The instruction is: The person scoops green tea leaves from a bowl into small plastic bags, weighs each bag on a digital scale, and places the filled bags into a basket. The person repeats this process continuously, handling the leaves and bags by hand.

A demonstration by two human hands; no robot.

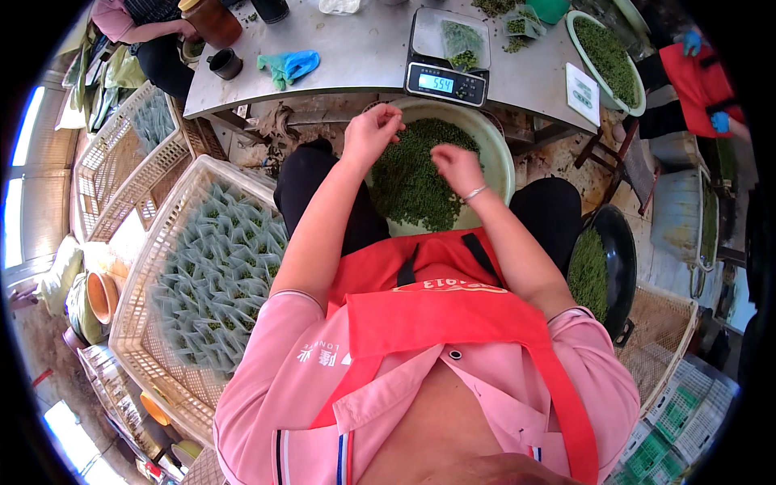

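Note:
A pale green basin stands between my knees, holding a heap of small green peppercorn-like berries. Over its left side hangs my left hand, fingers curled together in a pinch; anything in them is too small to make out. My right hand is above the berries on the right, its fingers bent inward and closed, their contents hidden. On the metal table beyond, a digital scale with a lit display carries a clear plastic bag with green berries in it.
To my left, a large plastic crate holds many filled clear bags; a smaller crate stands behind. A black wok of berries is at my right. Blue gloves and a brown jar lie along the table. Other people sit nearby.

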